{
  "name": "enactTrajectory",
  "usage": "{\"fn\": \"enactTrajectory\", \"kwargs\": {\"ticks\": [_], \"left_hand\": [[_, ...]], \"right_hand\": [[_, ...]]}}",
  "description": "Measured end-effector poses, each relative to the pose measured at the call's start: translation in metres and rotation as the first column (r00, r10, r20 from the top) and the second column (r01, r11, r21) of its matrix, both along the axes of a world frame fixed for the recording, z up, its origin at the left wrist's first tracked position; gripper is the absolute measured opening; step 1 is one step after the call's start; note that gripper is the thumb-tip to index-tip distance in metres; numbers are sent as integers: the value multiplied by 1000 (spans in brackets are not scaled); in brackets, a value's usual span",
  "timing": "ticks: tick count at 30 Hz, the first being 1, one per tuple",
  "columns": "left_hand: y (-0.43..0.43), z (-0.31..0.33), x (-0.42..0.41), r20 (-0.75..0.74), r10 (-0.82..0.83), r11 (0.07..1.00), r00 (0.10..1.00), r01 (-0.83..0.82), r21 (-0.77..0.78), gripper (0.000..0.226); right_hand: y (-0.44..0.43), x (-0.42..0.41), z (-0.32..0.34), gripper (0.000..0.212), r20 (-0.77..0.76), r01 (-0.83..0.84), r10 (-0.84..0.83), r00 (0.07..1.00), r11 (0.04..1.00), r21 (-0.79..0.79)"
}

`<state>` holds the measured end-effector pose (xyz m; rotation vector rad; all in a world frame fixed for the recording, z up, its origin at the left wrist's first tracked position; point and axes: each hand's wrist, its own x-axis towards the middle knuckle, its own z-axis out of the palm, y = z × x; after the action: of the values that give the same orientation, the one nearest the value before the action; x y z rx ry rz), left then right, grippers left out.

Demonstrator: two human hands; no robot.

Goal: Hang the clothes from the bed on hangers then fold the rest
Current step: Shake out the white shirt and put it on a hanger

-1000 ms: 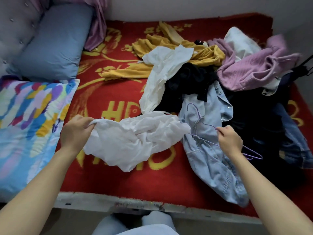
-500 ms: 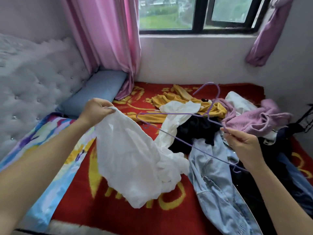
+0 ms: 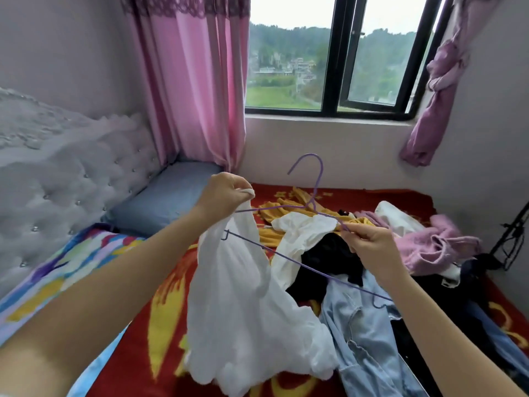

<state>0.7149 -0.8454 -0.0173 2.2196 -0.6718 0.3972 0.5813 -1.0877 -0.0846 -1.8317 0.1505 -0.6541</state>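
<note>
My left hand (image 3: 224, 196) grips the top of a white garment (image 3: 246, 305), which hangs down over the red bed cover (image 3: 160, 319). My right hand (image 3: 369, 247) pinches a thin purple wire hanger (image 3: 316, 190) by its right shoulder, hook pointing up. The hanger's left end sits at the garment's top, just under my left hand. A pile of clothes lies on the bed behind: a yellow top (image 3: 283, 209), another white piece (image 3: 300, 236), black fabric (image 3: 323, 262), a light denim shirt (image 3: 369, 348) and a pink sweater (image 3: 440, 247).
A padded grey headboard (image 3: 71, 173) and blue pillow (image 3: 166, 196) stand at the left, with a colourful pillow (image 3: 65, 262) nearer me. Pink curtains (image 3: 194, 81) flank the window (image 3: 332, 58). A dark stand (image 3: 512, 239) is at the right edge.
Both hands have risen from the bed, lifting the white garment and the hanger. The hanger has swung upright and its left end has come to the garment's top. My view has tilted up.
</note>
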Motion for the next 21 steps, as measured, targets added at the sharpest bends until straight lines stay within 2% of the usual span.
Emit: {"fn": "enactTrajectory", "kwargs": {"ticks": [4, 6, 9, 12, 13, 15, 16, 17, 19, 21], "left_hand": [[-25, 22, -19, 69, -83, 993, 994, 89, -82, 9], [-28, 33, -25, 95, -113, 990, 989, 120, -72, 11], [-12, 51, -23, 111, -105, 991, 988, 114, -74, 14], [14, 62, -17, 55, -155, 986, 986, 157, -51, 26], [23, 62, -16, 77, -160, 984, 984, 165, -68, 31], [41, 59, -7, 224, -43, 991, 974, 70, -112, 51], [50, 56, 1, 274, 66, 993, 959, -36, -113, 64], [59, 52, 10, 257, 158, 985, 953, -133, -114, 76], [73, 44, 24, 43, 220, 970, 975, -214, -119, 83], [79, 31, 35, -189, 87, 979, 978, -119, -168, 77]], "right_hand": [[38, 18, 13, 17, 60, -15, 24, 998, 990, -144], [50, 23, 17, 18, 116, 25, -7, 993, 987, -156], [46, 27, 25, 21, 184, 40, -50, 982, 998, 57], [31, 24, 37, 28, 197, -17, -37, 980, 963, 267], [27, 23, 41, 33, 211, -51, -21, 977, 943, 328], [21, 23, 48, 44, 231, -103, 9, 973, 912, 398], [18, 25, 53, 46, 239, -127, 27, 971, 901, 415], [15, 26, 56, 45, 240, -142, 39, 970, 892, 430], [6, 29, 61, 43, 238, -161, 58, 970, 882, 442], [-2, 34, 63, 44, 226, -190, 98, 969, 882, 432]]}}
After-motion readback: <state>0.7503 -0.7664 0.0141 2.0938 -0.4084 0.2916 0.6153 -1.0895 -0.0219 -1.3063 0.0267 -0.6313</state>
